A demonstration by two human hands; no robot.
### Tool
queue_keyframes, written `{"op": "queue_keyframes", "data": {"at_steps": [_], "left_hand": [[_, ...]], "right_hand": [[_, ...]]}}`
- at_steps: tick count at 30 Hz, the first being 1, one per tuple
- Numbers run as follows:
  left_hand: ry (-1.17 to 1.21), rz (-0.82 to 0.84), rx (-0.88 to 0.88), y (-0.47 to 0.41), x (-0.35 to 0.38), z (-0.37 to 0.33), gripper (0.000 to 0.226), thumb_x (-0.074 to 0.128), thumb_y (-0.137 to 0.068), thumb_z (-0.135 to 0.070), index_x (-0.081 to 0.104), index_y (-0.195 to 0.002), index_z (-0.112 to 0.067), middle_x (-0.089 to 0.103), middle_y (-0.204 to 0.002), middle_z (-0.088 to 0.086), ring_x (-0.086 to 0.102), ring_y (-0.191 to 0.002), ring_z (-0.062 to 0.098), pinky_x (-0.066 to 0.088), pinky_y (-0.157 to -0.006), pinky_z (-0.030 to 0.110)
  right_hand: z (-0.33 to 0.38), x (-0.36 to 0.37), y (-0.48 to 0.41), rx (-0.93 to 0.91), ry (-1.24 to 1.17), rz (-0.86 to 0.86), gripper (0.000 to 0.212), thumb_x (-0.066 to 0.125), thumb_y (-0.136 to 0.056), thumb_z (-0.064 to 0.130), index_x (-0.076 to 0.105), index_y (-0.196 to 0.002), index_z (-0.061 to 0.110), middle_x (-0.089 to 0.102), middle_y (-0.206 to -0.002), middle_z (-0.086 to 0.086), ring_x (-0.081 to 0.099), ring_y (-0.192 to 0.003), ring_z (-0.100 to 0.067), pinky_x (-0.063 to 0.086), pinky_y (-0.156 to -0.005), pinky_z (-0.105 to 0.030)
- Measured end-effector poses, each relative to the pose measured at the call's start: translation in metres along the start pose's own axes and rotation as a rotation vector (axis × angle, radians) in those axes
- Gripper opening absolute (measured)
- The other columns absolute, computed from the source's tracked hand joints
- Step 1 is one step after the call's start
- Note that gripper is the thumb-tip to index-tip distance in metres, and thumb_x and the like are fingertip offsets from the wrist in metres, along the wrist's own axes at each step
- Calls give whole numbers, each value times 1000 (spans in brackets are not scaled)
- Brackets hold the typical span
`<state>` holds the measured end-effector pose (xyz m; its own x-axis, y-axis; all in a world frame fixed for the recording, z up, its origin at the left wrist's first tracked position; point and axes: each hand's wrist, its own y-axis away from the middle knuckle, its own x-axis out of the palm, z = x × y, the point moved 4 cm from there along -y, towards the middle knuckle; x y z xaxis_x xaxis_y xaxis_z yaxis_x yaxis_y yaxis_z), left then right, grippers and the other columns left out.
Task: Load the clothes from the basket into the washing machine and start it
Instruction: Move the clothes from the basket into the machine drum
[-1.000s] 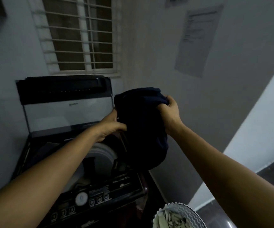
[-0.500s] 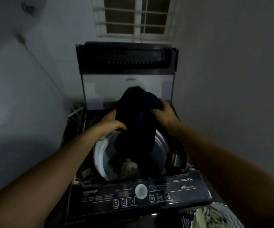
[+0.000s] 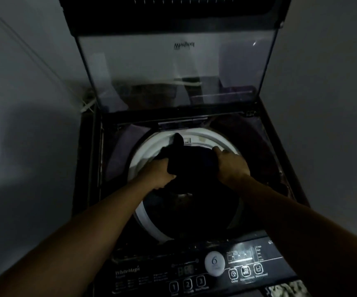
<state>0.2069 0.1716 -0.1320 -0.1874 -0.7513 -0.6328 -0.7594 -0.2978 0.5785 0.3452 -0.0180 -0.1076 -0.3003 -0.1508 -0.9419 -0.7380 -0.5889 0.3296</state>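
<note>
L grip (image 3: 160,172), R grip (image 3: 231,166) curled on dark garment (image 3: 191,163) over drum (image 3: 149,146)

Left forearm (image 3: 77,232), from seven o'clock, and right forearm (image 3: 301,221), from five, run bare to the left hand (image 3: 160,172) and right hand (image 3: 231,166) (dimness hides finer detail).

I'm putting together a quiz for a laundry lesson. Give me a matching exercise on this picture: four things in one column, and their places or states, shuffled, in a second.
Things
1. lid
2. dark garment
3. round white button
4. patterned cloth

Places or states
a. at the bottom right edge of the view
b. held by the left hand and right hand at the mouth of the drum
c. raised upright at the back
d. on the control panel, in front

Pairs: 1-c, 2-b, 3-d, 4-a.
</note>
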Motion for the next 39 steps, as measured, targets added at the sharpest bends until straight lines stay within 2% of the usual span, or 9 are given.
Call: {"op": "queue_keyframes", "data": {"at_steps": [2,6,12,19,24,28,32,36,39], "left_hand": [[82,65,-79,-16,16,5,56,63,-94,-30,42,-146,-20,66,-123,11,73,-90,26,63,-77,43],[102,95,-74,-46,37,17,73,64,-92,-27,29,-155,-19,46,-151,12,50,-132,30,43,-110,39],[102,202,-20,-61,53,28,88,68,-94,-26,12,-161,-24,23,-165,6,29,-148,26,28,-121,37],[45,139,47,-41,25,-2,76,66,-95,-26,24,-159,-24,34,-161,3,35,-144,22,30,-99,19],[153,46,124,-6,-18,-57,63,67,-95,-19,40,-151,-18,47,-151,6,49,-135,24,42,-112,40],[208,-53,216,25,-45,-112,48,70,-92,-14,55,-138,-14,58,-135,11,60,-118,21,50,-97,30],[175,-75,346,56,-51,-182,42,68,-93,-11,57,-134,-11,61,-132,13,58,-122,22,48,-106,37],[160,-100,467,85,-27,-256,38,69,-93,-17,62,-130,-17,65,-123,4,60,-115,13,49,-87,22],[139,-90,545,101,11,-306,37,70,-92,-19,64,-128,-18,67,-120,2,63,-113,13,49,-94,25]], "right_hand": [[-3,20,-10,47,-54,26,63,55,-90,15,34,-150,19,63,-127,-15,64,-114,-37,52,-91,-45],[-5,61,-29,114,-283,111,44,45,-101,7,44,-145,-1,55,-137,-30,52,-130,-45,42,-110,-49],[-6,82,-30,157,-442,221,43,61,-96,14,58,-139,7,57,-142,-19,51,-134,-36,39,-113,-40],[-6,42,-15,114,-528,156,37,63,-94,13,64,-131,7,66,-130,-20,59,-124,-35,42,-101,-32],[-9,-28,-1,112,-569,71,29,64,-93,21,69,-121,15,70,-120,-15,66,-113,-32,48,-93,-32],[-28,-94,28,26,-568,-47,29,69,-88,15,72,-117,13,72,-119,-12,66,-112,-28,48,-95,-29],[-69,-150,72,27,-610,-170,26,66,-90,12,72,-114,9,73,-114,-15,67,-107,-31,53,-93,-37],[-139,-173,126,95,-621,-217,26,63,-92,19,68,-117,15,70,-108,-8,66,-97,-25,52,-83,-33],[-196,-164,167,166,-609,-206,29,63,-95,21,64,-123,18,66,-113,-7,62,-97,-23,48,-81,-32]]}}
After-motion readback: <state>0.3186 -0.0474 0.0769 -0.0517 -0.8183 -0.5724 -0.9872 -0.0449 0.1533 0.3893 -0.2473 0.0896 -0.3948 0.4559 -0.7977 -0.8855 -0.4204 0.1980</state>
